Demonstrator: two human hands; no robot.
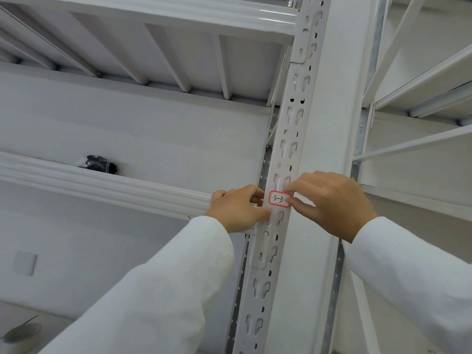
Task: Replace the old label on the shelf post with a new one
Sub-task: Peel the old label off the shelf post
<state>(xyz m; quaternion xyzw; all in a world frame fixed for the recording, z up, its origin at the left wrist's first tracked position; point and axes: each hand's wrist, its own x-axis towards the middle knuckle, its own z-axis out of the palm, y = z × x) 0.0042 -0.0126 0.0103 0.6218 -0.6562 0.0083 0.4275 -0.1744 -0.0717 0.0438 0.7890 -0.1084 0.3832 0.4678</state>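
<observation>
A white label with a red border (279, 199), hand-marked "3-3", lies on the front face of the white slotted shelf post (293, 118). My right hand (329, 203) pinches the label's right edge between thumb and fingertips. My left hand (238, 209) is curled at the post's left edge just beside the label, and a small white piece shows between its fingers; what that piece is I cannot make out. Both arms are in white sleeves.
A white shelf beam (102, 185) meets the post at the left, level with my left hand. A black and white bundle (98, 164) lies on that shelf. Another shelf deck (153, 47) runs overhead. More white racking (421, 98) stands to the right.
</observation>
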